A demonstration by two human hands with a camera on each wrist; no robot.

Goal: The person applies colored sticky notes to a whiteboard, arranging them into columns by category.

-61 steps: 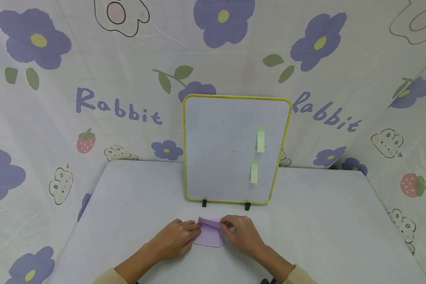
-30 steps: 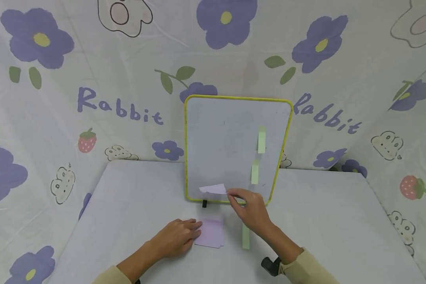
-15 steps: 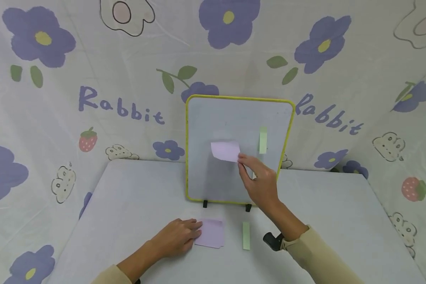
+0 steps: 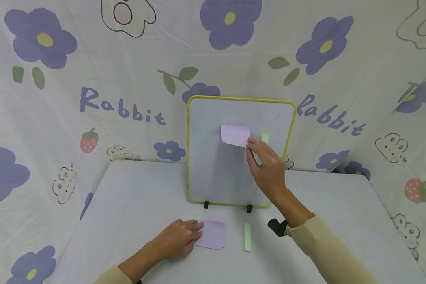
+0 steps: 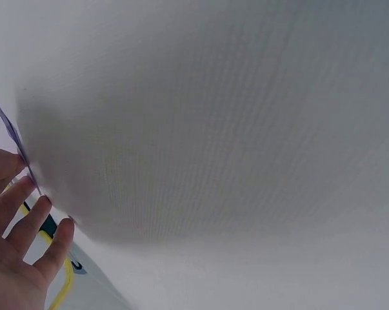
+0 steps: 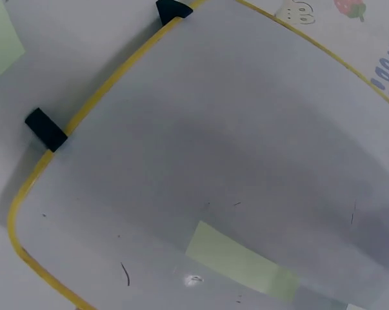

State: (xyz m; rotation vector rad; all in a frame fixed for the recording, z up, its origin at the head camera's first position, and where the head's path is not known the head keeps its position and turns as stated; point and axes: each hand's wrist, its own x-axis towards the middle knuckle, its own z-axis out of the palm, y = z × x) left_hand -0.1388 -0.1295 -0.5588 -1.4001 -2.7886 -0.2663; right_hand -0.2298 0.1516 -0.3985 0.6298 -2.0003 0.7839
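My right hand (image 4: 269, 169) pinches a lilac paper sheet (image 4: 235, 134) by its lower right corner, in front of the upper middle of the whiteboard (image 4: 213, 173); whether the sheet touches the board I cannot tell. On the table, my left hand (image 4: 177, 238) rests with its fingertips on the left edge of a lilac paper pad (image 4: 211, 235). In the left wrist view the left hand (image 5: 23, 239) has its fingers spread along the pad's thin edge (image 5: 12, 132). The right wrist view shows the whiteboard (image 6: 149, 174) but no hand.
A green strip (image 4: 247, 237) lies on the table right of the pad. Another green strip (image 4: 265, 135) is on the board near the right hand; a lower one (image 6: 239, 258) shows in the right wrist view. Black feet (image 4: 249, 208) hold the board before a patterned cloth (image 4: 127, 63).
My right hand has lifted a lilac sheet off the pad and carried it up and to the right, before the board. The left hand has stayed at the pad.
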